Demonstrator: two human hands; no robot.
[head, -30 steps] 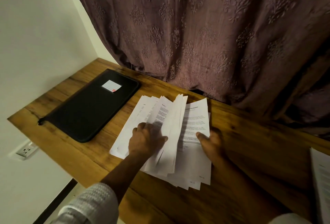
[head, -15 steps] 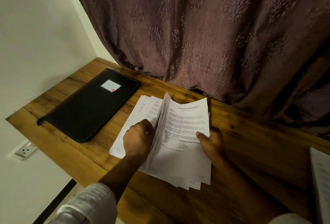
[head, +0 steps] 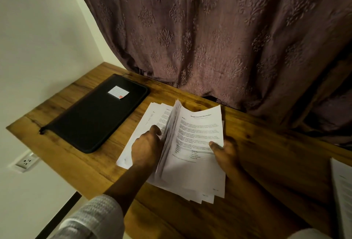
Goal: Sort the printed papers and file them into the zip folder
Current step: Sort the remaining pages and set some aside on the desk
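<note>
A loose stack of printed papers lies fanned on the wooden table. My left hand grips the left edge of several upper sheets and lifts them, so they bow up off the sheets beneath. My right hand holds the stack's right edge, thumb pressed on the top page. The black zip folder lies closed and flat to the left, a white label with a red mark on its cover, apart from both hands.
A patterned mauve curtain hangs along the table's far edge. Another printed sheet pokes in at the right border. A wall socket sits below the table's left edge, next to a cream wall.
My left hand has gathered the fanned upper sheets and swung them rightward over the stack, uncovering the sheets on the left. My right hand has stayed at the right edge.
</note>
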